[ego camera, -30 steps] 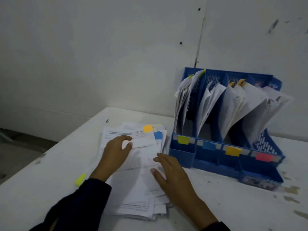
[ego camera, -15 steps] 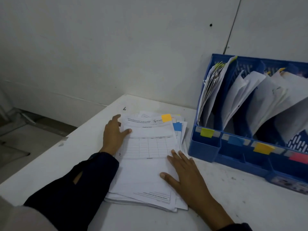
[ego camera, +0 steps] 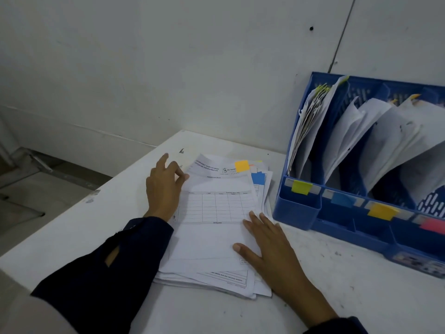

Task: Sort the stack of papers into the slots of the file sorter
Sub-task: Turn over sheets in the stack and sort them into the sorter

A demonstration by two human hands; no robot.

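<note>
A stack of white papers point(ego camera: 216, 239) lies flat on the white table point(ego camera: 337, 297). Its top sheet is a printed form with an orange sticky tab point(ego camera: 241, 166); a blue tab point(ego camera: 258, 177) shows on a sheet below. My left hand point(ego camera: 163, 189) pinches the top sheet's upper left edge between thumb and fingers. My right hand point(ego camera: 269, 251) rests flat on the stack's right side, fingers straight. To the right stands the blue file sorter point(ego camera: 298, 206), its slots holding leaning papers and marked with yellow point(ego camera: 301, 187), blue point(ego camera: 343, 200), orange point(ego camera: 382, 210) and pink point(ego camera: 433, 225) tabs.
The table's left edge runs diagonally past my left sleeve point(ego camera: 103, 266), with the floor point(ego camera: 36, 196) below. A white wall point(ego camera: 192, 68) stands close behind the table and sorter.
The view has swung left, so the sorter sits farther right. My left hand slid from the top of the stack to its upper left edge. My right hand stays flat on the stack.
</note>
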